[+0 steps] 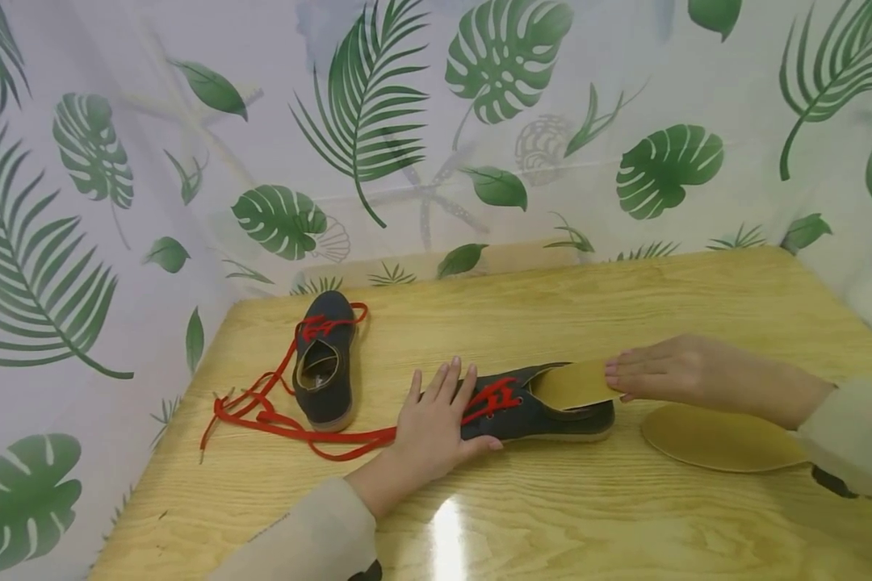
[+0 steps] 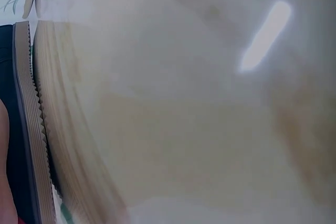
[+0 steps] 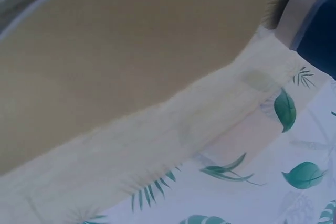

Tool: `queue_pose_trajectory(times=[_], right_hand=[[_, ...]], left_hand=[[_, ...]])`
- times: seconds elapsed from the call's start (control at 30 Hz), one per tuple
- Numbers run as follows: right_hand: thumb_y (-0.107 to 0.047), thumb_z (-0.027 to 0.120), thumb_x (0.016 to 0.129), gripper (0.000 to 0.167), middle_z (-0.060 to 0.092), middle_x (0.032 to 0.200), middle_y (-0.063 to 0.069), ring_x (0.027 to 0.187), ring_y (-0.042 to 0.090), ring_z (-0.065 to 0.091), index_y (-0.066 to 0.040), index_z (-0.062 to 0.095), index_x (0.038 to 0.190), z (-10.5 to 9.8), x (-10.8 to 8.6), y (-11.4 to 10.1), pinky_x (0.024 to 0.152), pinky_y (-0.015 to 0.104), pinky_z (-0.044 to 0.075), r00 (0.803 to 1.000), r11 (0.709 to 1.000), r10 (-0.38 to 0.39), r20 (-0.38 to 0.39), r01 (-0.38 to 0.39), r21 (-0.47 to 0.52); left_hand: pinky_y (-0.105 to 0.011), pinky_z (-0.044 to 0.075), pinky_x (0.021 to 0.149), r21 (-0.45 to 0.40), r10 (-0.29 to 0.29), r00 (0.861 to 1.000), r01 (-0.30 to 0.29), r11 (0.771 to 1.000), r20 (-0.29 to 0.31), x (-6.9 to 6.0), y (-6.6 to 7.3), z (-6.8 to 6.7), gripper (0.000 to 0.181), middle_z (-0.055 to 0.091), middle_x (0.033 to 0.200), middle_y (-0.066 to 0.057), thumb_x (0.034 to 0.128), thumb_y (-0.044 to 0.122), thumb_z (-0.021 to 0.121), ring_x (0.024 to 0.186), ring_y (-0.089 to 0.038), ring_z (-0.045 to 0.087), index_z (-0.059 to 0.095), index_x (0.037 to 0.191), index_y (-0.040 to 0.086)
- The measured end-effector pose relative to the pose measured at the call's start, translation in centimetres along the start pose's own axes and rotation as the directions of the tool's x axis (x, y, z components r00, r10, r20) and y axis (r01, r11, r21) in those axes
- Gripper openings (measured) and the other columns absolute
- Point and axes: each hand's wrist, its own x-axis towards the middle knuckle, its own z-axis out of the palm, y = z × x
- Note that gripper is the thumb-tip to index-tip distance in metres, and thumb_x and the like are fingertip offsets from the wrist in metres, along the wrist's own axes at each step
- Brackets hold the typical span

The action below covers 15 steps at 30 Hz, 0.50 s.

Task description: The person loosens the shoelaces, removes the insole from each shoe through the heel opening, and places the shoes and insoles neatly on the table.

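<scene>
A dark navy shoe (image 1: 545,423) with red laces lies sideways in the head view, toe to the left. My left hand (image 1: 430,426) rests on its toe and laces, fingers spread. The shoe's ribbed sole edge (image 2: 32,114) shows at the left of the left wrist view. A tan insole (image 1: 577,383) sits partly inside the shoe opening, its outer end raised at the heel. My right hand (image 1: 686,375) holds that end, fingers on top; the thumb is mostly hidden. A second insole (image 1: 719,440) lies on the table below the right hand, and fills much of the right wrist view.
Another navy shoe (image 1: 325,363) stands at the back left, toe away from me. Its long red laces (image 1: 262,407) trail over the wooden table (image 1: 552,516) toward the left hand. A leaf-patterned sheet (image 1: 407,161) hangs behind the table and at its sides.
</scene>
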Motion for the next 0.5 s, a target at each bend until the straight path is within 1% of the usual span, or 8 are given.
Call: queue_pose_trajectory(times=[0.03, 0.07, 0.1, 0.13, 0.23, 0.33, 0.43, 0.5], right_hand=[[-0.023, 0.046, 0.101, 0.036, 0.073, 0.092, 0.01, 0.126, 0.005, 0.045, -0.001, 0.072, 0.093, 0.2, 0.1, 0.0, 0.064, 0.028, 0.056, 1.0, 1.0, -0.006, -0.013, 0.005, -0.006], [-0.025, 0.047, 0.1, 0.035, 0.073, 0.091, 0.01, 0.126, 0.006, 0.044, -0.002, 0.073, 0.092, 0.4, 0.2, 0.0, 0.064, 0.029, 0.056, 1.0, 1.0, -0.012, -0.024, 0.011, -0.014], [-0.027, 0.048, 0.1, 0.036, 0.073, 0.09, 0.01, 0.125, 0.006, 0.046, -0.002, 0.073, 0.092, 0.6, 0.4, 0.0, 0.063, 0.029, 0.056, 0.999, 1.0, -0.018, -0.031, 0.017, -0.024], [-0.028, 0.049, 0.099, 0.036, 0.073, 0.089, 0.009, 0.121, 0.007, 0.052, -0.002, 0.073, 0.092, 0.8, 0.6, 0.0, 0.063, 0.029, 0.056, 0.999, 0.999, -0.023, -0.036, 0.022, -0.035], [-0.029, 0.047, 0.1, 0.038, 0.074, 0.087, 0.008, 0.098, 0.013, 0.068, -0.003, 0.074, 0.089, 1.3, 1.0, 0.0, 0.062, 0.028, 0.056, 0.999, 0.999, -0.034, -0.038, 0.032, -0.042], [-0.025, 0.045, 0.101, 0.04, 0.073, 0.082, 0.009, 0.073, 0.018, 0.07, -0.003, 0.073, 0.085, 1.4, 1.3, 0.1, 0.059, 0.028, 0.056, 0.998, 0.998, -0.039, -0.039, 0.038, -0.041], [-0.023, 0.044, 0.101, 0.039, 0.073, 0.081, 0.009, 0.07, 0.019, 0.07, -0.002, 0.073, 0.085, 1.2, 1.3, 0.2, 0.058, 0.028, 0.056, 0.999, 0.999, -0.034, -0.03, 0.033, -0.039], [-0.022, 0.044, 0.101, 0.039, 0.073, 0.082, 0.01, 0.072, 0.02, 0.07, -0.002, 0.073, 0.086, 0.9, 1.2, 0.3, 0.058, 0.029, 0.056, 0.999, 0.999, -0.023, -0.025, 0.022, -0.039]], left_hand=[[-0.05, 0.012, 0.116, 0.009, 0.002, 1.0, -0.002, 1.0, -0.002, -0.1, 0.0, 0.0, 0.101, 0.014, 0.158, -0.007, 0.078, 0.082, 0.034, 0.145, -0.022, 0.017, 0.012, 0.153, 0.019], [-0.05, 0.013, 0.116, 0.016, 0.003, 1.0, -0.003, 1.0, -0.004, -0.1, 0.0, 0.0, 0.101, 0.014, 0.158, -0.008, 0.0777, 0.082, 0.035, 0.145, -0.022, 0.018, 0.012, 0.153, 0.018], [-0.05, 0.014, 0.116, 0.02, 0.005, 1.0, -0.005, 1.0, -0.006, -0.2, 0.0, 0.0, 0.102, 0.014, 0.158, -0.008, 0.0775, 0.082, 0.034, 0.145, -0.022, 0.018, 0.012, 0.153, 0.018], [-0.05, 0.014, 0.116, 0.021, 0.008, 1.0, -0.008, 1.0, -0.01, -0.2, 0.0, 0.0, 0.102, 0.015, 0.158, -0.008, 0.0773, 0.082, 0.033, 0.145, -0.023, 0.018, 0.012, 0.153, 0.018], [-0.05, 0.014, 0.116, 0.01, 0.014, 1.0, -0.014, 1.0, -0.01, -0.3, 0.0, 0.1, 0.103, 0.014, 0.158, -0.009, 0.0753, 0.084, 0.023, 0.145, -0.023, 0.017, 0.011, 0.153, 0.018], [-0.05, 0.013, 0.116, -0.014, 0.019, 1.0, -0.019, 1.0, -0.015, -0.2, -0.1, 0.2, 0.105, 0.014, 0.158, -0.01, 0.0718, 0.084, 0.008, 0.145, -0.023, 0.016, 0.011, 0.153, 0.017], [-0.05, 0.013, 0.116, -0.033, 0.018, 1.0, -0.019, 0.999, -0.022, -0.2, -0.2, 0.2, 0.108, 0.015, 0.158, -0.011, 0.0682, 0.083, -0.003, 0.145, -0.022, 0.015, 0.012, 0.153, 0.017], [-0.05, 0.013, 0.116, -0.048, 0.016, 1.0, -0.017, 0.999, -0.027, -0.2, -0.2, 0.2, 0.109, 0.015, 0.158, -0.011, 0.0677, 0.083, -0.004, 0.145, -0.022, 0.015, 0.013, 0.153, 0.017]])
